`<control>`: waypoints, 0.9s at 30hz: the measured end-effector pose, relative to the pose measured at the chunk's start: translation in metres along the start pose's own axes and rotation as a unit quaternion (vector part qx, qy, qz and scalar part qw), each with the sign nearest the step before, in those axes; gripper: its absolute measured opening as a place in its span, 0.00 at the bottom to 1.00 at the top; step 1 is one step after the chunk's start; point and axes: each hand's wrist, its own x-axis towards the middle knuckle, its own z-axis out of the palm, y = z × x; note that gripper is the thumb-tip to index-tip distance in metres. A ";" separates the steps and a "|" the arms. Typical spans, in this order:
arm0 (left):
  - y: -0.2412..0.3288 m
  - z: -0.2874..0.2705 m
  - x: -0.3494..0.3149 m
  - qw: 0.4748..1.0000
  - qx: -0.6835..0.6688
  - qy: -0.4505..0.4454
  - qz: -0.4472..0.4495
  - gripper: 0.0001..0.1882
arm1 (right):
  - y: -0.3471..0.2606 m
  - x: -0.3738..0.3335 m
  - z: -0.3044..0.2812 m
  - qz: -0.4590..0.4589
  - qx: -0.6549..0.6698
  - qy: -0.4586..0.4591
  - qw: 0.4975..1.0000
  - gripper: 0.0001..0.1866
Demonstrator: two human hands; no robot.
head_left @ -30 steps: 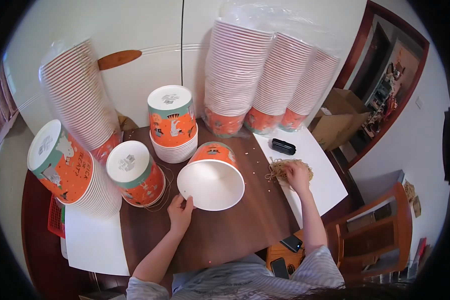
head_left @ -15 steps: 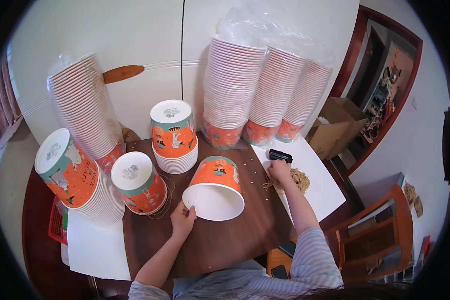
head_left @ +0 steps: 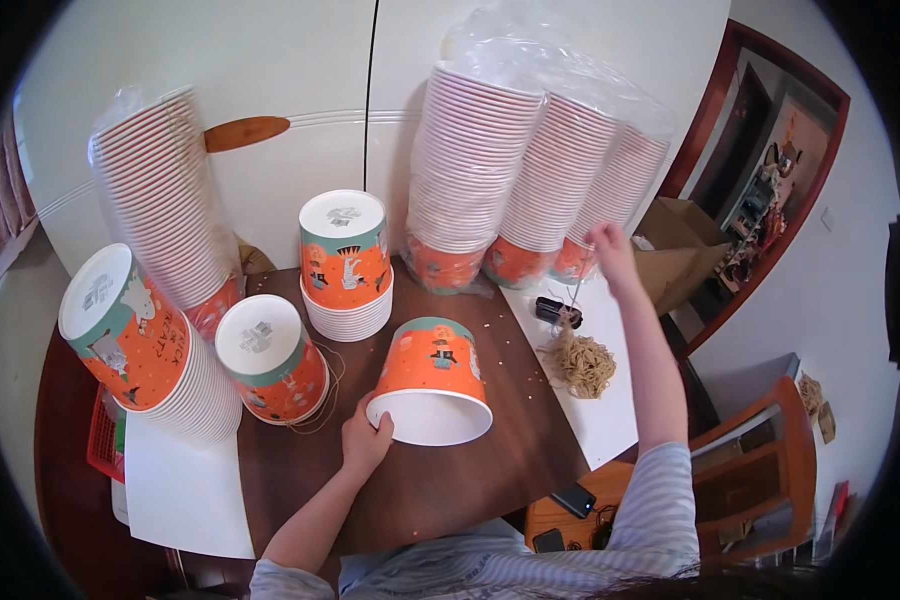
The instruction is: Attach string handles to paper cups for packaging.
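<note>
My left hand (head_left: 367, 440) pinches the rim of an orange and green paper bucket (head_left: 428, 365), which tilts with its white open mouth toward me. My right hand (head_left: 612, 258) is raised at the right, fingers pinched together. A thin strand seems to hang from it to the pile of tan string loops (head_left: 582, 366). Next to the pile lies a small black object (head_left: 550, 310), its kind unclear. To the left of the held bucket, an upside-down bucket (head_left: 280, 365) has a loose string loop (head_left: 336, 385) beside it.
Upside-down bucket stacks stand at the far left (head_left: 160, 360) and the middle back (head_left: 346, 265). Tall plastic-wrapped stacks (head_left: 475, 160) rise at the back right, another (head_left: 165, 190) at the back left. A wooden chair (head_left: 760, 460) and a cardboard box (head_left: 675, 240) are at the right.
My right hand has risen from the string pile, up and to the right, with a strand apparently trailing. The held bucket's mouth has tipped lower; my left hand stays on its rim.
</note>
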 end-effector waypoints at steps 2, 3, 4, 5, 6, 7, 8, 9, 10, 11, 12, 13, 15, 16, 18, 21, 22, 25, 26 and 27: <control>0.000 0.002 -0.003 0.999 0.031 0.018 0.005 0.26 | -0.034 0.015 -0.017 -0.086 0.034 0.031 0.995 0.05; 0.002 0.002 -0.004 0.999 0.032 0.017 0.004 0.26 | -0.056 0.017 -0.022 -0.109 0.043 0.046 0.992 0.05; 0.006 -0.001 -0.005 0.999 0.027 0.019 -0.005 0.28 | -0.075 0.021 -0.024 -0.132 0.056 0.059 0.988 0.05; 0.009 0.000 -0.005 1.000 0.019 0.017 -0.010 0.30 | -0.088 0.028 -0.033 -0.171 0.082 0.064 0.980 0.06; 0.009 0.000 -0.005 1.000 0.020 0.016 -0.009 0.30 | -0.105 0.035 -0.038 -0.189 0.085 0.086 0.975 0.07; 0.006 -0.001 -0.005 1.000 0.013 0.020 -0.002 0.31 | -0.124 0.040 -0.042 -0.209 0.079 0.106 0.969 0.06; 0.004 -0.001 -0.006 1.000 0.006 0.022 0.005 0.32 | -0.139 0.046 -0.047 -0.253 0.076 0.112 0.958 0.06; 0.002 0.000 -0.005 1.000 0.006 0.018 0.005 0.32 | -0.154 0.051 -0.052 -0.263 0.042 0.109 0.958 0.06; -0.001 0.000 -0.005 1.000 0.014 0.020 0.019 0.32 | -0.163 0.057 -0.056 -0.273 0.008 0.105 0.956 0.07; 0.004 0.000 -0.004 0.999 0.021 0.022 0.033 0.32 | -0.167 0.064 -0.060 -0.231 -0.064 0.057 0.969 0.08; 0.009 0.000 -0.005 0.999 0.021 0.018 0.034 0.32 | -0.168 0.067 -0.064 -0.180 -0.032 0.056 0.982 0.08; 0.016 0.000 -0.008 1.000 -0.007 0.010 0.010 0.31 | -0.170 0.069 -0.068 -0.128 0.001 0.056 0.990 0.09; 0.020 0.000 -0.009 0.999 -0.034 0.003 -0.014 0.31 | -0.171 0.070 -0.078 -0.132 0.015 0.094 0.987 0.09; 0.014 0.002 -0.007 0.998 -0.053 0.027 0.004 0.31 | -0.168 0.067 -0.082 -0.122 0.000 0.092 0.988 0.09; 0.011 0.001 -0.007 0.996 -0.070 0.048 0.022 0.31 | -0.158 0.055 -0.082 -0.104 -0.023 0.083 0.991 0.08; 0.014 -0.001 -0.008 0.997 -0.063 0.041 0.022 0.31 | -0.129 0.031 -0.091 -0.077 -0.026 0.084 0.993 0.05; 0.016 -0.001 -0.008 0.998 -0.055 0.036 0.025 0.31 | -0.111 0.023 -0.092 -0.107 -0.098 0.073 0.987 0.05; 0.017 -0.001 -0.008 0.998 -0.044 0.033 0.026 0.32 | -0.056 -0.021 -0.091 -0.094 -0.323 -0.064 0.940 0.06; 0.017 0.000 -0.008 0.998 -0.041 0.034 0.025 0.32 | -0.054 -0.038 -0.088 -0.051 -0.449 -0.179 0.874 0.09; 0.017 0.001 -0.009 0.998 -0.042 0.031 0.025 0.32 | -0.044 -0.055 -0.080 0.008 -0.552 -0.258 0.793 0.12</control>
